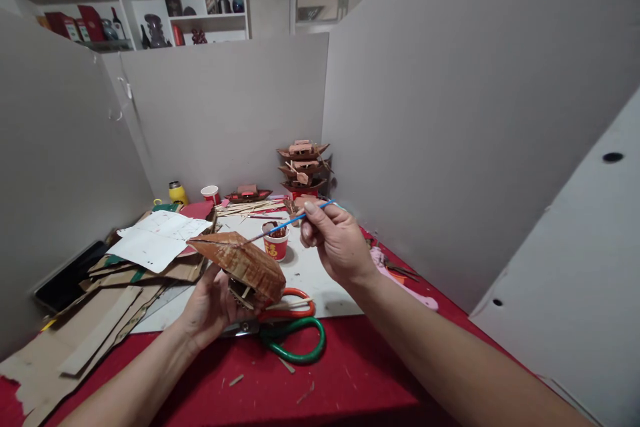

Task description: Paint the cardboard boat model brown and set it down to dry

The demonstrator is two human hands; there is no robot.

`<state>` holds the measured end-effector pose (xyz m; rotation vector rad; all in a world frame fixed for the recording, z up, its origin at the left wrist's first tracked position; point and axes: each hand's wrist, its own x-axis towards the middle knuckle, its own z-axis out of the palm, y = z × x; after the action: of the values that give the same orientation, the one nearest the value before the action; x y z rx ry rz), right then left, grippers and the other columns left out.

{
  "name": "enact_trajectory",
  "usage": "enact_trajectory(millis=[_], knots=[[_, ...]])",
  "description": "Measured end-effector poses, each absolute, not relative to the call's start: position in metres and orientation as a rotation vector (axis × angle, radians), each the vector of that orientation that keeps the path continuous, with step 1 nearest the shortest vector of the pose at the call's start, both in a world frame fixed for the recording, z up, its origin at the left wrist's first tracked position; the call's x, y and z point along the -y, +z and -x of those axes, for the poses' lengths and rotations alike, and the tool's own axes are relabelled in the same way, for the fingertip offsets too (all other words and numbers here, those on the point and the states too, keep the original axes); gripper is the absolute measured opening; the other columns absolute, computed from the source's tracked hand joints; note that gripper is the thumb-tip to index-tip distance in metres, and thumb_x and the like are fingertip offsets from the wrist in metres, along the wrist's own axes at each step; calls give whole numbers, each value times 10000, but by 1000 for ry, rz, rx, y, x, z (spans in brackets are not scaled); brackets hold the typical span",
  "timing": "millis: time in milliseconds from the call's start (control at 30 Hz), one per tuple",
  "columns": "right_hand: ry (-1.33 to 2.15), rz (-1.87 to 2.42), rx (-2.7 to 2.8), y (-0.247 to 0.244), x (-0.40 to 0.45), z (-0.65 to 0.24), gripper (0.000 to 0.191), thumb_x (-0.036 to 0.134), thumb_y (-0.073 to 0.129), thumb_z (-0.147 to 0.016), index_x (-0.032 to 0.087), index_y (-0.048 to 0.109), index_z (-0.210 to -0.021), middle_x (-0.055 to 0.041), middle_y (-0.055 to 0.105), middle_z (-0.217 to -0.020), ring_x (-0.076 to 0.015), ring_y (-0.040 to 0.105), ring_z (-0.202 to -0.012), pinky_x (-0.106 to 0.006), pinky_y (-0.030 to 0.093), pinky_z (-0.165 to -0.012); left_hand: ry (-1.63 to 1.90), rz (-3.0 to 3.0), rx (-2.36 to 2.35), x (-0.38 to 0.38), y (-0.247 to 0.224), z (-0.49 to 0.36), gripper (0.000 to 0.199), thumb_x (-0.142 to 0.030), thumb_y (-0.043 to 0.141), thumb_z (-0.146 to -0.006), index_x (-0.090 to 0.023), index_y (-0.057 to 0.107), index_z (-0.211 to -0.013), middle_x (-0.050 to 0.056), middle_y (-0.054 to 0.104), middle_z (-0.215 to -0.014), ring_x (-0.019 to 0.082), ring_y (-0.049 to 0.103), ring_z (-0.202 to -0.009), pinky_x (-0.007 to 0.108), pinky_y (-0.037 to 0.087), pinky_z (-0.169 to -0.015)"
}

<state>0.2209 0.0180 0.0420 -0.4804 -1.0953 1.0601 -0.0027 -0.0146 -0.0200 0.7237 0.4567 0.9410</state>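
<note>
The left hand (213, 303) held a brown wooden model boat (255, 263) from below, its fingers partly hidden behind the hull. The boat was tilted over above the front of the work area, with the hull's underside uppermost and the pointed end toward the left. The right hand (337, 240) pinched a slim blue-handled paintbrush (285, 223) between thumb and fingers; the bristle end appeared to meet the hull.

Just beyond the boat, a red-and-white paper cup (275, 250) with gold lettering stood upright on a white board (335, 300). Dark brown paint was smeared around its inner wall; how deep it lay could not be seen. Farther back, near the partition, stood a second paper cup (211, 196), its contents hidden, and to its left a yellow bottle (177, 194) with a dark cap.

Above the partition, a white wall shelf (210, 17) was divided into compartments. The left one held red boxes (91, 23) and a dark wine bottle (118, 27); the middle one, a dark vase (156, 30).

Large scissors (266, 332) with orange and green handles lay below the boat, across the board's front edge and the red tablecloth (360, 360).
</note>
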Motion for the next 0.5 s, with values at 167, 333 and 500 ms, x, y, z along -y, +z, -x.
enact_trajectory(millis=[167,333,500], knots=[[1057,469,1065,44,-15,-221,379,506,821,-696,190,629,-612,62,552,-456,-61,411,-386,-210,333,-408,927,-720,-438,13,-22,3,518,-531,685,-815,-131,629,-1140,120,752,-984,266,715,-867,388,547,-781],[968,469,1166,46,-12,-215,374,474,753,-802,188,627,-596,45,585,-483,-64,467,-422,-202,366,-438,930,-738,-439,14,-20,1,526,-527,672,-829,-127,626,-1167,119,751,-981,255,709,-867,385,539,-809],[921,487,1194,47,-9,-215,381,459,740,-824,188,618,-585,42,589,-488,-66,481,-432,-199,382,-447,935,-752,-454,15,-19,1,517,-546,666,-827,-138,632,-1143,112,751,-980,264,711,-894,382,540,-807]])
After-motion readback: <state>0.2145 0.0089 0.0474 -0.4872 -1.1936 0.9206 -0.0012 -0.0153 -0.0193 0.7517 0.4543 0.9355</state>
